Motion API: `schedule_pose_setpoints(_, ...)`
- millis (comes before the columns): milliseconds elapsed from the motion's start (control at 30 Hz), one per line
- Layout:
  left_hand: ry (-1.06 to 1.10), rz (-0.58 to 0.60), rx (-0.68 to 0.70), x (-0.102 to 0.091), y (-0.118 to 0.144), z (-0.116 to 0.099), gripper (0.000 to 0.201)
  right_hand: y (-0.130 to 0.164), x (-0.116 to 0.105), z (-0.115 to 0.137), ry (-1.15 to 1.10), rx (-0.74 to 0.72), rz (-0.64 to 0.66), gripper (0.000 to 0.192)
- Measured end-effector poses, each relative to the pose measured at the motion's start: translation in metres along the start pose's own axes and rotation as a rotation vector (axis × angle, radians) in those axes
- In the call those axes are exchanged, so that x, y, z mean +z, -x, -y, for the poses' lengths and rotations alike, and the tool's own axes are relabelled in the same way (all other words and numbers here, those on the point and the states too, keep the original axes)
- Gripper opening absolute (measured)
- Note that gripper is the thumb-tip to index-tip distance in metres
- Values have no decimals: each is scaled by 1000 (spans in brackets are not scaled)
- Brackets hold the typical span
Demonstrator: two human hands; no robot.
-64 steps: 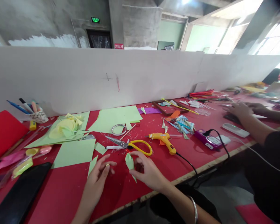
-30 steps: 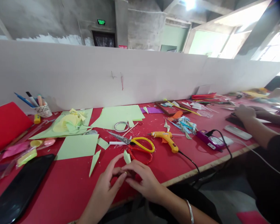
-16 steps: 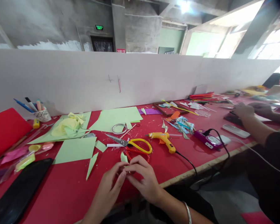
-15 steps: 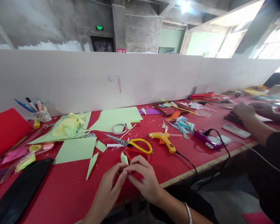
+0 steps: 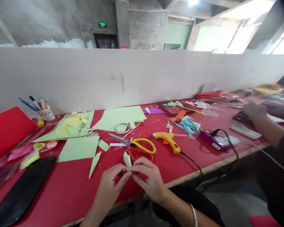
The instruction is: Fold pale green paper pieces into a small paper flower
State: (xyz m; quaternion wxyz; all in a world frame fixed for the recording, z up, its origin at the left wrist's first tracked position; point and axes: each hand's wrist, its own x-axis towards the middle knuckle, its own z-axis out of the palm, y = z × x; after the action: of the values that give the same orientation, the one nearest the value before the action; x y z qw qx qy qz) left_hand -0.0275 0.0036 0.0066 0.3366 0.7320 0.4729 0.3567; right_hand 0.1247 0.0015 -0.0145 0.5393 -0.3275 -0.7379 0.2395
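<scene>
My left hand [image 5: 112, 183] and my right hand [image 5: 148, 178] meet near the front edge of the red table [image 5: 68, 189]. Together their fingertips pinch a small folded piece of light green paper [image 5: 127, 158], whose tip sticks up above them. Just beyond my hands lie yellow-handled scissors [image 5: 134, 144] and red-handled scissors [image 5: 139, 154]. A yellow glue gun [image 5: 168, 139] with a black cord lies to the right of them.
Light green paper sheets [image 5: 79, 148] and scraps lie at left, with a tape ring [image 5: 122, 128], a pen cup [image 5: 46, 113], a red sheet [image 5: 7, 129] and a black tablet [image 5: 21, 192]. A purple power strip [image 5: 214, 139] sits right. Another person's hands [image 5: 257, 110] work at far right.
My left hand came in from the table to join my right hand on the green piece, and both hands drew slightly nearer the table edge. The piece now stands upright between the fingertips.
</scene>
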Motion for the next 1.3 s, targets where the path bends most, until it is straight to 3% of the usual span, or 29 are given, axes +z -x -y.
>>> schedule_pose_setpoints(233,98,-7,-6,0,-2,-3,21,2,0,2,-22,0,-22,20)
schedule_pose_setpoints(700,341,60,-163,2,-2,2,19,0,1,1,-68,66,-73,16)
schedule_pose_setpoints(1167,289,66,-165,3,-3,-1,26,-3,-3,0,-39,79,-61,12)
schedule_pose_setpoints(1300,279,76,-171,3,-2,0,27,-5,-5,-1,52,-6,-6,15)
